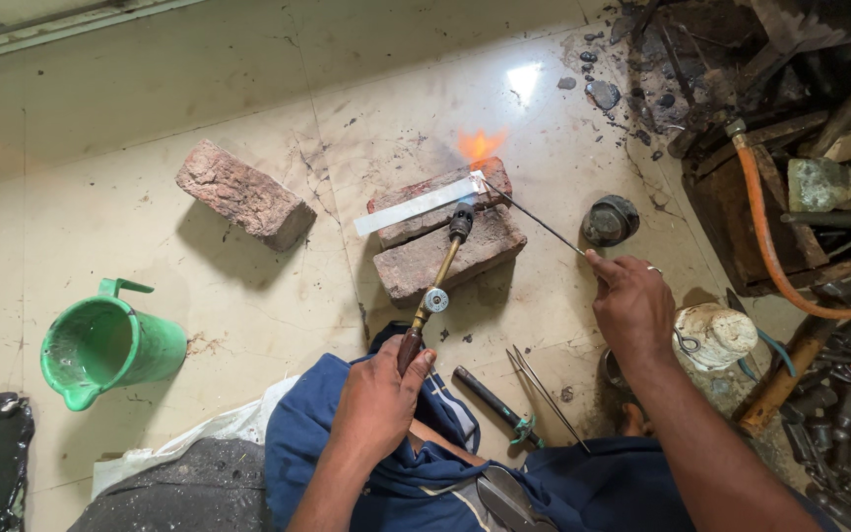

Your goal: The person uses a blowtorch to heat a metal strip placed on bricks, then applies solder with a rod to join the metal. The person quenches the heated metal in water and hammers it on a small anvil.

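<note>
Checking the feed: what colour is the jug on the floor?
Green jug, seen in the head view.

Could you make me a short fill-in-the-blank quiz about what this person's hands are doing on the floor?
1. The left hand holds a brass torch whose orange ____ burns at the end of the metal strip.
2. The right hand holds a thin ____ that reaches to the strip's end.
3. The strip lies on two stacked ____.
4. The green jug stands on the person's ____ side.

Missing words: flame; rod; bricks; left

Green plastic jug (110, 345), loose brick (244, 194), orange hose (770, 246), tweezers (547, 396) on floor
</note>
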